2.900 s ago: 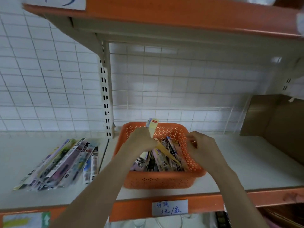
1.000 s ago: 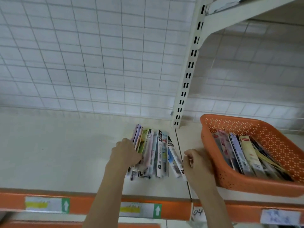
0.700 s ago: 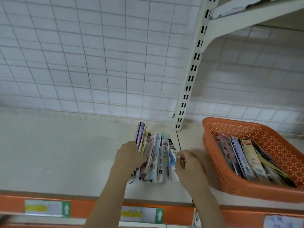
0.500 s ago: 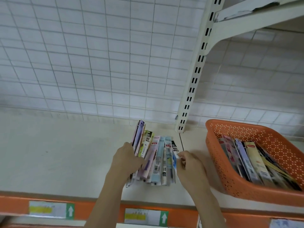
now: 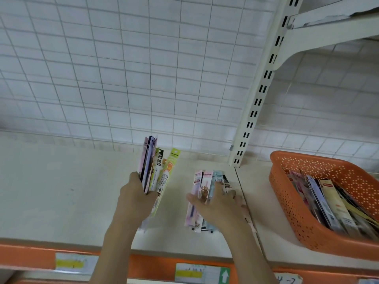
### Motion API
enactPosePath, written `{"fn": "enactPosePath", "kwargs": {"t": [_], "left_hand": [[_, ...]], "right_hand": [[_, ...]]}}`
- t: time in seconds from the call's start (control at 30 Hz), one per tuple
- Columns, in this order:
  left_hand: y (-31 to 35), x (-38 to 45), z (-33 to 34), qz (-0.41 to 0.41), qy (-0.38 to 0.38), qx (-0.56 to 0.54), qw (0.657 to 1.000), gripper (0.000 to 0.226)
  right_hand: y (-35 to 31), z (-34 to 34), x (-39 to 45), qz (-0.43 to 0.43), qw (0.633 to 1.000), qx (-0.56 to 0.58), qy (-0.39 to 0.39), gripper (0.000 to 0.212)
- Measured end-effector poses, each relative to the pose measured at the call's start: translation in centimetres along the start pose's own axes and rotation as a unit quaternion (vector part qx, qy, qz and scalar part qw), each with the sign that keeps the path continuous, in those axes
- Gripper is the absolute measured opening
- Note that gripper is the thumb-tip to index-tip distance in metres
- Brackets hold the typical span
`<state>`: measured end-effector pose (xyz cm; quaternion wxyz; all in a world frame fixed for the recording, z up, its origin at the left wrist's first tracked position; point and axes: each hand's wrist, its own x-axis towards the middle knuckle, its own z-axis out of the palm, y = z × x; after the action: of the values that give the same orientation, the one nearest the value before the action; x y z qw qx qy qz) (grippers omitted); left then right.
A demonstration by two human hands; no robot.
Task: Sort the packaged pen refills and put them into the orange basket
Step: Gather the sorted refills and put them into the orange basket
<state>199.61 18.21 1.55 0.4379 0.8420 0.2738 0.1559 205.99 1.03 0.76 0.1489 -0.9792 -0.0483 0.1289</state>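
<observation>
Refill packets (image 5: 152,171) in left hand (image 5: 136,198) point toward wall.

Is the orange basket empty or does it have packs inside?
Not empty. The basket already holds a row of refill packs leaning side by side; it is not full to the rim.

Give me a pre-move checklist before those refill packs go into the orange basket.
1. Left hand grips the raised bundle: ok.
2. Right hand has a hold on the flat packs: not ok, fingers only rest on them.
3. Orange basket in view, right of both hands: ok.
4. Room left in basket: ok, space at its near-left side.
5. Bundles sorted by type: cannot tell.
</observation>
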Motion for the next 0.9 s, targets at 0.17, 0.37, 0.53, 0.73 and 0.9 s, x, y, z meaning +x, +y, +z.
{"fn": "enactPosePath", "kwargs": {"t": [0.17, 0.37, 0.53, 0.73, 0.9], "left_hand": [[-0.6, -0.2, -0.5, 0.01, 0.0, -0.036, 0.999, 0.021], [-0.7, -0.1, -0.4, 0.025, -0.009, -0.044, 0.999, 0.028], [-0.6, -0.3, -0.2, 0.04, -0.009, -0.041, 0.998, 0.028], [-0.2, -0.9, -0.2, 0.054, -0.012, -0.033, 0.998, 0.036], [0.5, -1.1, 0.5, 0.066, -0.013, -0.029, 0.997, 0.037]], "right_hand": [[-1.3, 0.2, -0.2, 0.008, 0.999, -0.044, 0.012, 0.076], [-0.3, -1.0, -0.1, 0.005, 1.0, -0.02, 0.023, 0.07], [0.3, -1.5, -0.2, -0.011, 1.0, 0.01, 0.026, 0.07], [0.8, -1.8, -0.7, -0.022, 0.998, 0.005, 0.051, 0.066], [1.4, -3.1, -1.7, -0.05, 0.995, 0.034, 0.084, 0.052]]}}
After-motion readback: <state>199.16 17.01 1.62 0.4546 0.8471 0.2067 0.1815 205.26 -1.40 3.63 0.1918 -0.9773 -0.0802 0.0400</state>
